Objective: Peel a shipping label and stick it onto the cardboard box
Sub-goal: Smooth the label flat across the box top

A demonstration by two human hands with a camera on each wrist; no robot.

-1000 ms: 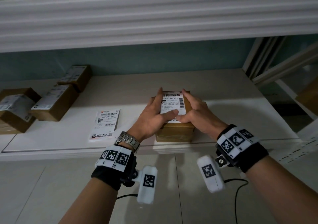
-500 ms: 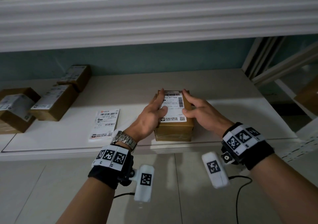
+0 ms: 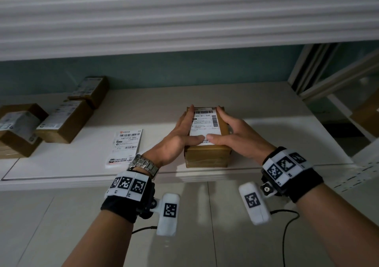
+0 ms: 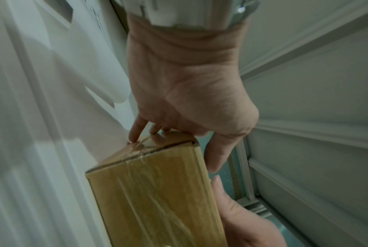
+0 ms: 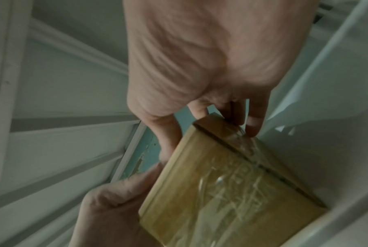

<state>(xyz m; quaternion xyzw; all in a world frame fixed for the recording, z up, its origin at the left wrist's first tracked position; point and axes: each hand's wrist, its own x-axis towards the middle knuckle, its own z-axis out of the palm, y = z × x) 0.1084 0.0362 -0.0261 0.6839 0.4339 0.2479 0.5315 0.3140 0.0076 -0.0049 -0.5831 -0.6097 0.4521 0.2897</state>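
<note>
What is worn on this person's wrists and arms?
Forearms bare, no sleeves. Each wrist has a black band with white square-code tags, plus a white camera pod bearing one code and a black cable. The left wrist adds a metal watch.

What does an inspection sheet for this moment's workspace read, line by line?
Surface: white shelf, lit dimly.
Job's things: white shipping label lies on top of brown cardboard box.
Clutter: stack of white labels; three labelled brown boxes at left.
Grip: left hand and right hand flank the box, thumbs pressing the label's near edge.
Cables: black wrist-camera cable.
Surroundings: teal wall, tiled floor.
</note>
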